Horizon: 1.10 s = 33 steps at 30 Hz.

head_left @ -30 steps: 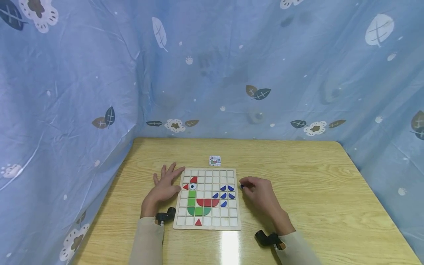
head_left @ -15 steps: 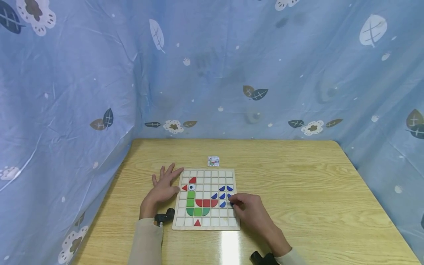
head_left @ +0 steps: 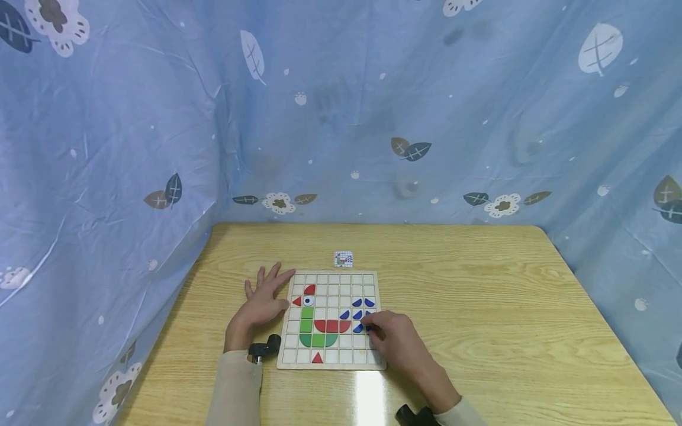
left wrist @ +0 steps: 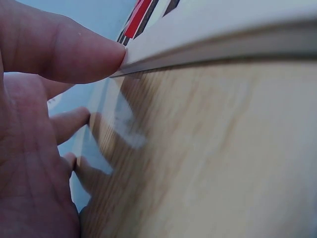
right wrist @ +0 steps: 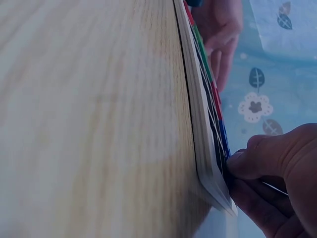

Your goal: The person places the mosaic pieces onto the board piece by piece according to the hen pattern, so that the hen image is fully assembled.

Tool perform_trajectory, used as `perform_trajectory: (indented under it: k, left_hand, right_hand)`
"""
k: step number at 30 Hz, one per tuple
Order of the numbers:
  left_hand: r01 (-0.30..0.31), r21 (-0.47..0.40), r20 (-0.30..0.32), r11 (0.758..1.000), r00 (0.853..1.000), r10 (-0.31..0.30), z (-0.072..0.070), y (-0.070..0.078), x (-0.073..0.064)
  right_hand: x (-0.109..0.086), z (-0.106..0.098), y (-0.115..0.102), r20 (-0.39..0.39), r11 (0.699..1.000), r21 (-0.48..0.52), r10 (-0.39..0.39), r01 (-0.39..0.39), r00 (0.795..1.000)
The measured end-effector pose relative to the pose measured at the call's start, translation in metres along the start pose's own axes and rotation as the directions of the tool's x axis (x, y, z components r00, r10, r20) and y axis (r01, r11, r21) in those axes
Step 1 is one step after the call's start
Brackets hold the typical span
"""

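My right hand reaches over the right side of a wooden grid board. Its thumb and fingertips pinch a dark blue piece, mostly hidden by the fingers, low over the right-hand column. Several blue leaf-like pieces lie in cells nearby. Red, green and eye-marked pieces form a bird shape at the left, with a green square in its neck. My left hand lies with spread fingers at the board's left edge, and its thumb touches that edge in the left wrist view.
A small picture card with a similar bird pattern lies behind the board. The wood-grain table extends to the right. Blue patterned cloth hangs behind and at both sides. A black wrist camera sits by the left wrist.
My right hand has moved left from the table beside the board to over its right column, carrying the blue piece. The left hand has stayed in place.
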<state>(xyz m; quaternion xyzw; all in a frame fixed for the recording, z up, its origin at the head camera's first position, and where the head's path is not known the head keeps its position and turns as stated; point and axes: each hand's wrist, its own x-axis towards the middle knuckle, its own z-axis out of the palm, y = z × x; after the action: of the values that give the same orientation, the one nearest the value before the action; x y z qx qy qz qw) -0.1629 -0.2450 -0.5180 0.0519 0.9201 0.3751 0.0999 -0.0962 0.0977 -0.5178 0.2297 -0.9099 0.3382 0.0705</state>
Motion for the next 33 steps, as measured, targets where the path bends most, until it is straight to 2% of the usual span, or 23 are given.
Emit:
perform_trajectory:
  k: [9, 13, 16, 20, 25, 28, 30, 32, 33]
  left_hand:
    - [-0.006, 0.015, 0.009, 1.000, 1.000, 0.006, 0.001, 0.000, 0.004]
    - [-0.010, 0.021, 0.009, 1.000, 1.000, 0.010, -0.003, 0.000, 0.004]
    - [-0.014, 0.035, 0.001, 0.999, 1.000, 0.014, -0.008, 0.002, 0.002]
    - [-0.015, 0.090, -0.025, 0.996, 1.000, 0.018, -0.018, 0.010, -0.007]
    - [-0.027, 0.179, -0.088, 0.984, 0.995, 0.043, -0.043, 0.033, -0.031]
    - [-0.067, 0.212, -0.143, 0.975, 0.985, 0.099, -0.067, 0.052, -0.049]
    - [-0.108, 0.226, -0.192, 0.968, 0.969, 0.153, -0.081, 0.064, -0.061]
    - [-0.151, 0.250, -0.254, 0.956, 0.943, 0.216, -0.092, 0.073, -0.072]
    - [-0.171, 0.268, -0.291, 0.948, 0.924, 0.249, -0.097, 0.076, -0.077]
  right_hand:
    - [-0.004, -0.005, 0.005, -0.071, 1.000, -0.006, 0.000, 0.000, 0.997]
    - [-0.007, -0.013, 0.011, -0.130, 1.000, 0.020, 0.010, -0.008, 0.991]
    - [-0.009, -0.021, 0.018, -0.169, 1.000, 0.020, -0.016, 0.020, 0.985]
    - [-0.011, -0.039, 0.031, -0.216, 0.996, -0.047, -0.087, 0.078, 0.973]
    - [-0.005, -0.083, 0.047, -0.288, 0.977, -0.168, -0.177, 0.132, 0.941]
    - [0.002, -0.117, 0.051, -0.340, 0.956, -0.246, -0.237, 0.157, 0.910]
    - [0.006, -0.138, 0.052, -0.374, 0.946, -0.284, -0.259, 0.156, 0.890]
    - [0.009, -0.155, 0.052, -0.400, 0.939, -0.312, -0.269, 0.145, 0.876]
    - [0.010, -0.161, 0.052, -0.404, 0.937, -0.321, -0.268, 0.139, 0.875]
